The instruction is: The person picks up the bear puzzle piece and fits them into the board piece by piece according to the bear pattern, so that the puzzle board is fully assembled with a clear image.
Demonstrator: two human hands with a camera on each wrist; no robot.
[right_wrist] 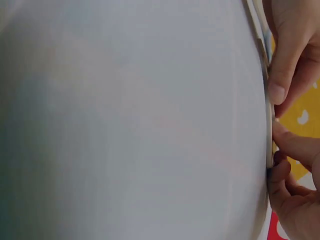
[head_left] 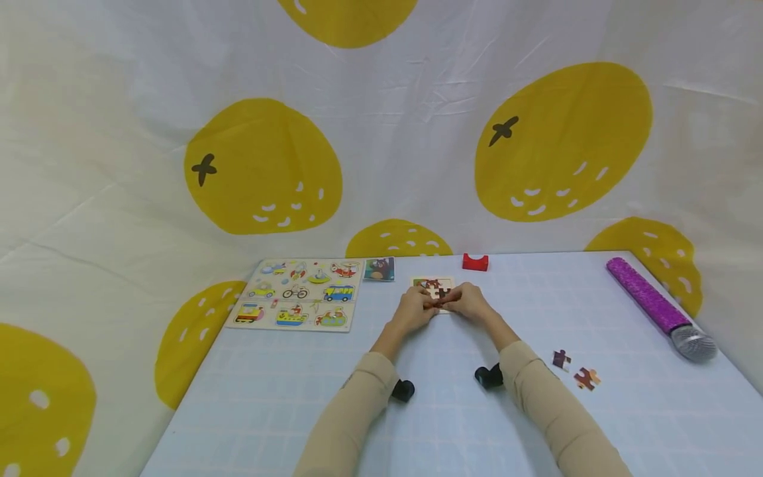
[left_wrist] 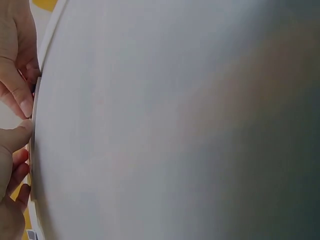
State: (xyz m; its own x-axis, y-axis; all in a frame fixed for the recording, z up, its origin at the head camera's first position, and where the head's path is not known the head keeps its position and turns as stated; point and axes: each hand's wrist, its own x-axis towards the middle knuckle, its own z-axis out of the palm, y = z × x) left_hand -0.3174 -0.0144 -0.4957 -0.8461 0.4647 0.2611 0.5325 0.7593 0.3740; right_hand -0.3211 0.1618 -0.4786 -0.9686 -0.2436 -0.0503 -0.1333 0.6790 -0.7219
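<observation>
At the back middle of the table, a small jigsaw board (head_left: 451, 281) with brown pieces in it lies flat. Both hands meet at its near edge. My left hand (head_left: 415, 310) reaches in from the left, thumb and curled fingers pinching at a small brown jigsaw piece (head_left: 440, 304). From the other side my right hand (head_left: 471, 301) pinches at the same piece, which fingertips largely cover. Seen from the left wrist, the left hand (left_wrist: 12, 175) is the lower one; in the right wrist view the right hand (right_wrist: 297, 170) is lower, with bent fingers along the board's edge.
Two loose jigsaw pieces (head_left: 587, 378) lie right of the right forearm. A vehicle peg puzzle (head_left: 304, 310) and a picture card (head_left: 379, 269) are at the back left. A red block (head_left: 475, 262) stands behind the right hand, and a purple microphone (head_left: 650, 298) lies at the right edge.
</observation>
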